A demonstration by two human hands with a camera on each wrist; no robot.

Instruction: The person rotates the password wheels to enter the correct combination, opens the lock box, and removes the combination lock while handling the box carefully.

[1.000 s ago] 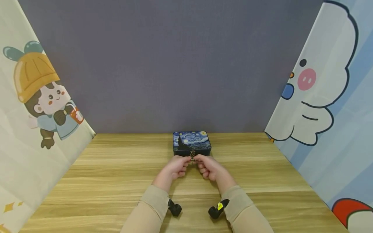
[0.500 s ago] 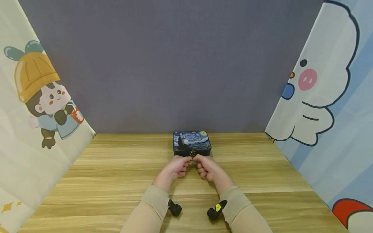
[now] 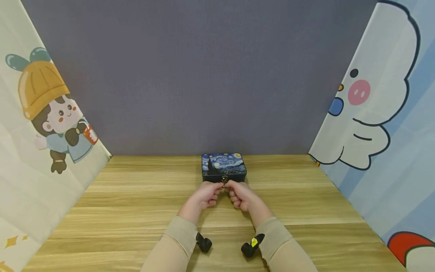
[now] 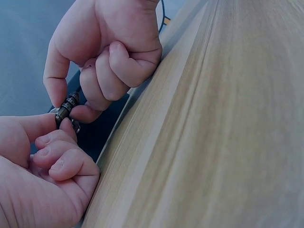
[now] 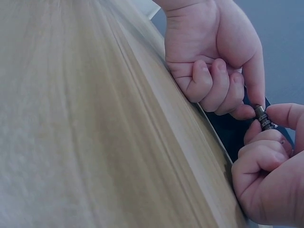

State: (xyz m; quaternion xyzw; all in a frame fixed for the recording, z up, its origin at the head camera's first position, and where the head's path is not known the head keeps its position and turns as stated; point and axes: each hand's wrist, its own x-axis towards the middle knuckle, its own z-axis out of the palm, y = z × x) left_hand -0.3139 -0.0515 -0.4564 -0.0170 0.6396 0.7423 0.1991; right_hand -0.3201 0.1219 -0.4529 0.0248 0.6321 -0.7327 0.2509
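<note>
A closed tin box (image 3: 224, 164) with a starry-night picture on its lid stands at the back of the table, a bronze-coloured clasp (image 3: 224, 179) on its front. At that clasp is a small combination padlock (image 4: 67, 107) with ridged number dials. My left hand (image 3: 206, 194) pinches one end of it between thumb and index finger, its other fingers curled. From the other side my right hand (image 3: 244, 195) pinches the opposite end, seen close in the right wrist view beside the padlock's dials (image 5: 264, 118). The fingertips hide much of the padlock in the head view.
The wood-grain table (image 3: 142, 211) runs up to a grey back panel (image 3: 210, 75). Cartoon-printed cloths flank it, one on the left (image 3: 37, 189) and one on the right (image 3: 367, 151). Black wrist cameras hang from both sleeves.
My right hand and forearm have shifted slightly to the left at the padlock. The left hand and the tin box look the same.
</note>
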